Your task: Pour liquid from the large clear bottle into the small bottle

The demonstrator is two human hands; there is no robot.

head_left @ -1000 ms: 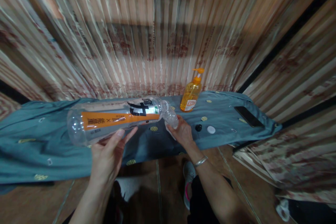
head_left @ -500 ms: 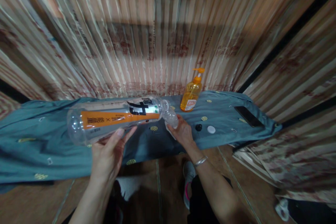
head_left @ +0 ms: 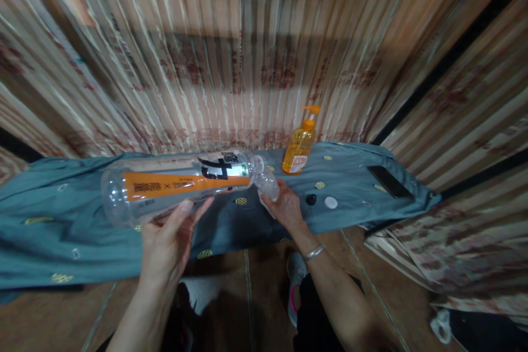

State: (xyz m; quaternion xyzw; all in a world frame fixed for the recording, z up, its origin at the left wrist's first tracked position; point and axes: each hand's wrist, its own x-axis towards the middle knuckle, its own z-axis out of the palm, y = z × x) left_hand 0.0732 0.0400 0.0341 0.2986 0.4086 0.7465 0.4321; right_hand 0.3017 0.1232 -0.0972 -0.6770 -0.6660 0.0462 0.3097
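A large clear plastic bottle (head_left: 165, 187) with an orange label lies nearly level in the air, its neck pointing right. From below, my left hand (head_left: 171, 231) grips it, thumb on the near side. My right hand (head_left: 287, 206) is closed around a small clear plastic bottle (head_left: 268, 184), tilted so its upper end meets the big bottle's mouth. Whether liquid passes between them I cannot make out. Right of my right hand lie a small black cap (head_left: 311, 199) and a white cap (head_left: 330, 202).
An orange pump bottle (head_left: 299, 148) stands at the back of the narrow surface, which a teal patterned cloth (head_left: 231, 231) covers. A dark phone (head_left: 388, 181) lies at the right. Pleated curtains (head_left: 206, 55) hang behind and beside it.
Both hands and both bottles hold almost the same pose. The large bottle's base sits very slightly further left, and the whole view has shifted a little.
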